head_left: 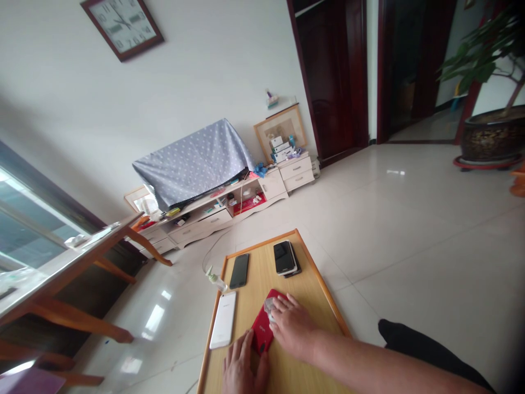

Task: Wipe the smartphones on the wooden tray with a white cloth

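A red phone [262, 329] lies back-up and slanted on a small wooden table [253, 276]. My left hand [243, 365] steadies its near end, fingers along the left edge and thumb at the lower right. Under the fingers of my right hand [292, 327], a small greyish wiping cloth [269, 306] is pressed on the far part of the phone's back. To the left rests a white phone [223, 320]. Farther off are a dark phone [239, 271] and a black-screened phone [285, 258], which sits on top of another dark phone.
A clear pump bottle [215, 279] stands at the table's left edge. Beyond the tiled floor is a low white cabinet [200, 227] with a cloth-covered object on it. A longer wooden table [82, 273] is on the left, and a potted plant [492, 134] on the right.
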`<state>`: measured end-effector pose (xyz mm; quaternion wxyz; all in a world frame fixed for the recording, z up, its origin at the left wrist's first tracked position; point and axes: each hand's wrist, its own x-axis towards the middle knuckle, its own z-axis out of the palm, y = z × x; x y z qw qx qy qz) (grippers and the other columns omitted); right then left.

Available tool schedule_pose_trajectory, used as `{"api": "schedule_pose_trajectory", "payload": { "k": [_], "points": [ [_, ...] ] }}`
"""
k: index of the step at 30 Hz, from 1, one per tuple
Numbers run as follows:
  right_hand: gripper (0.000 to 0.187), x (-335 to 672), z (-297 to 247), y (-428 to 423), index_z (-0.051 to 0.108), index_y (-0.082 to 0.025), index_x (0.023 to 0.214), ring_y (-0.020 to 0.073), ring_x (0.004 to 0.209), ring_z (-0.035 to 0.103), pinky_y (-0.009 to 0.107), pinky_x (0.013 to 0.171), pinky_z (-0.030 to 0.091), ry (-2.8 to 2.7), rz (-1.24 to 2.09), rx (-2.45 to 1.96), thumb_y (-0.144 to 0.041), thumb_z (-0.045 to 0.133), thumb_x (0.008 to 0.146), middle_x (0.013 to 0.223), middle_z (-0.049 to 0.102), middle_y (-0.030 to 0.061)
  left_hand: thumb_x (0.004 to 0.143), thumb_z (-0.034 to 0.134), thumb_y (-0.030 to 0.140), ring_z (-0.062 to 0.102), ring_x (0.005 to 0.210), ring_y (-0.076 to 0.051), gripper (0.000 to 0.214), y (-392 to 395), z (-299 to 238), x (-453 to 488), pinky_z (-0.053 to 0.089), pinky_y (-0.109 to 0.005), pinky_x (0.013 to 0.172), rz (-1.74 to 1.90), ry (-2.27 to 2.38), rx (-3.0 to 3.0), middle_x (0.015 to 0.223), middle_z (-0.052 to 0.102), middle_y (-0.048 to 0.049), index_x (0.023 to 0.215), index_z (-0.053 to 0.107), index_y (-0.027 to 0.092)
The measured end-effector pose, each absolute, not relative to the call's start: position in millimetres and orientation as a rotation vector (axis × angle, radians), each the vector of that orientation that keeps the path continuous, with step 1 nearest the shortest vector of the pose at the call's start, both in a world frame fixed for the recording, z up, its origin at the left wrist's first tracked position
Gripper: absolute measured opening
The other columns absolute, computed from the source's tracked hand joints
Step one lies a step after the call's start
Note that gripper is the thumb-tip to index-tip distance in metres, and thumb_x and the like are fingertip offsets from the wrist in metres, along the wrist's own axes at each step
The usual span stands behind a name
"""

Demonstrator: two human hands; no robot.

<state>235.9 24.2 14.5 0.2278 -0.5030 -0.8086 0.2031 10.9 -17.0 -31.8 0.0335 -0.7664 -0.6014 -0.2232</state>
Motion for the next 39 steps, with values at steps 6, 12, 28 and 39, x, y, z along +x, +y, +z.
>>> {"api": "schedule_pose_trajectory", "payload": {
  "k": [6, 12, 28, 39],
  "points": [
    [0.060, 214.0, 0.5, -5.5, 0.051, -0.010, 0.144, 0.0314, 0.143, 0.039, 0.049, 0.123, 0.018, -2.318, 0.582, -1.166, -0.050, 0.036, 0.101, 0.152, 0.046, 0.0188, 0.085, 0.060, 0.044, 0.058, 0.124, -0.028, 0.059, -13.5, -37.2, -2.8, 0.051, -0.044, 0.099, -0.582, -1.843, -2.445, 0.135, 0.063, -0.0079, 0.140, 0.052, 0.025],
    [0.049, 230.5, 10.9, 24.8, 0.056, -0.015, 0.139, 0.0275, 0.136, 0.049, 0.050, 0.121, 0.021, -2.245, 0.564, -1.338, -0.039, 0.037, 0.101, 0.143, 0.058, 0.0149, 0.087, 0.057, 0.046, 0.058, 0.123, -0.029, 0.055, -15.6, -33.9, 4.2, 0.051, -0.044, 0.097, -0.620, -1.856, -2.380, 0.133, 0.064, -0.0096, 0.138, 0.055, 0.024],
    [0.050, 240.2, 14.2, 35.8, 0.055, -0.011, 0.141, 0.0291, 0.143, 0.039, 0.052, 0.123, 0.015, -2.236, 0.502, -1.440, -0.032, 0.032, 0.102, 0.151, 0.049, 0.0177, 0.088, 0.056, 0.046, 0.058, 0.124, -0.029, 0.053, -14.3, -32.9, 3.2, 0.051, -0.045, 0.099, -0.603, -1.884, -2.383, 0.133, 0.064, -0.0105, 0.137, 0.057, 0.024],
    [0.054, 222.8, 2.4, 10.5, 0.053, -0.013, 0.143, 0.0295, 0.143, 0.040, 0.053, 0.123, 0.014, -2.364, 0.524, -1.192, -0.041, 0.029, 0.104, 0.151, 0.049, 0.0168, 0.087, 0.059, 0.048, 0.060, 0.121, -0.028, 0.053, -13.7, -34.8, -1.6, 0.052, -0.043, 0.097, -0.574, -1.852, -2.409, 0.133, 0.064, -0.0086, 0.135, 0.058, 0.025]
  ]
}}
